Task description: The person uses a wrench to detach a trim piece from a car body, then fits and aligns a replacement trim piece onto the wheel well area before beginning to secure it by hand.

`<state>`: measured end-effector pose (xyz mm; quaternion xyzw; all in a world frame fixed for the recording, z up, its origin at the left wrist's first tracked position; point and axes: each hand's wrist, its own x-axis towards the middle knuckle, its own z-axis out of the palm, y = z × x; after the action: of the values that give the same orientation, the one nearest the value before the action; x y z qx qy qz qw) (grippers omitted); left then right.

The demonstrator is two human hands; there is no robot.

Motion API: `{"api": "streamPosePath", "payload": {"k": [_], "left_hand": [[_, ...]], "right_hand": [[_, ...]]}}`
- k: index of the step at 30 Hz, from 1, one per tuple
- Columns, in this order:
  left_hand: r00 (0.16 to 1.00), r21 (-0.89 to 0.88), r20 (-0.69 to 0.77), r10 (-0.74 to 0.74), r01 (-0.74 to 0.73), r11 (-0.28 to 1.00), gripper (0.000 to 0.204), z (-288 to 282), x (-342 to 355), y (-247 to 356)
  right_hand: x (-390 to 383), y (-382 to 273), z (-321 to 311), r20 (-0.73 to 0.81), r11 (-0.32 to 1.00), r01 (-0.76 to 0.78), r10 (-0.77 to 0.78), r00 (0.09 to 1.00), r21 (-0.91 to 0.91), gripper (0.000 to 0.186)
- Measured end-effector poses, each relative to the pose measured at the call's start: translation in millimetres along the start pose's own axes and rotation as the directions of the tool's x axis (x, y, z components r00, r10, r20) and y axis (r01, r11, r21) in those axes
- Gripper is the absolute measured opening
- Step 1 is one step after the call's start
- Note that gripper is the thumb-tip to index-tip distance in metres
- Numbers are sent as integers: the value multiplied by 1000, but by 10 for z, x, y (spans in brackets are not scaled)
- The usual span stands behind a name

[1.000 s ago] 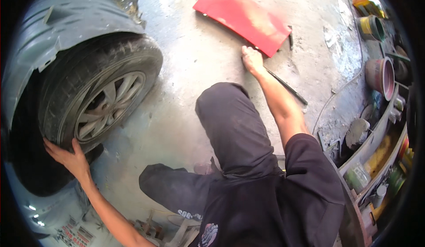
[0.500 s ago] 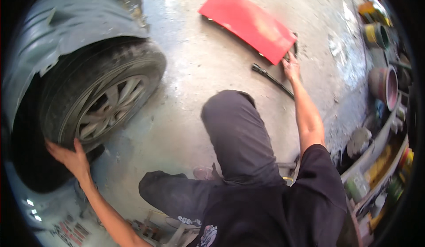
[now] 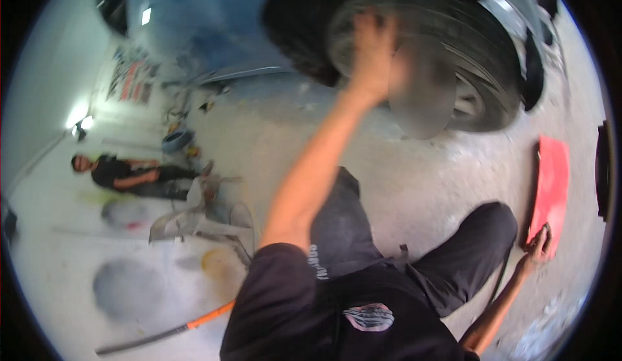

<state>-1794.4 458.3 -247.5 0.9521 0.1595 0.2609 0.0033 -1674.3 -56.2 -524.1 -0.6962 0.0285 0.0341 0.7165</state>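
Observation:
My left arm reaches forward to the wheel of a blue car. My left hand (image 3: 374, 60) has its fingers spread against the black tyre (image 3: 434, 11), next to the spoked rim (image 3: 468, 95); part of the wheel is smeared. Over on the right, my right hand (image 3: 538, 249) is at the near end of a long red panel (image 3: 551, 173) low over the floor. Its fingers are bent together around something dark that I cannot make out. A thin dark bar (image 3: 500, 275) shows beside my right knee.
The blue car body (image 3: 214, 18) hangs over the wheel. Further left, a person in dark clothes (image 3: 129, 173) is near a grey folded frame (image 3: 201, 222). An orange and black bar (image 3: 201, 319) lies at lower left. A black object (image 3: 602, 170) is at the far right.
The view has swung left, bringing in the other person and more of the car. My left hand stays at the tyre; my right hand remains by the red panel's end.

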Motion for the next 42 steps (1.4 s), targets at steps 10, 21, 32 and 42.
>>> {"api": "streamPosePath", "payload": {"k": [10, 21, 32, 42], "left_hand": [[585, -380, 802, -121, 343, -859, 59, 745, -2187, 1151], [316, -299, 932, -179, 384, -874, 26, 1007, -2889, 375], [578, -423, 816, 16, 614, -666, 21, 1000, -1925, -308], [555, -429, 832, 0, 642, -635, 20, 1357, -1817, -588]], "right_hand": [[-1291, -1379, 2648, 744, 835, 523, -456, 488, 169, 24], [-1471, -1074, 3037, 775, 986, 140, -15, 631, -95, 28], [-1335, -798, 3521, 620, 990, -77, 135, 773, -119, 31], [-1421, -490, 3983, 514, 996, -19, 62, 855, -89, 30]]}}
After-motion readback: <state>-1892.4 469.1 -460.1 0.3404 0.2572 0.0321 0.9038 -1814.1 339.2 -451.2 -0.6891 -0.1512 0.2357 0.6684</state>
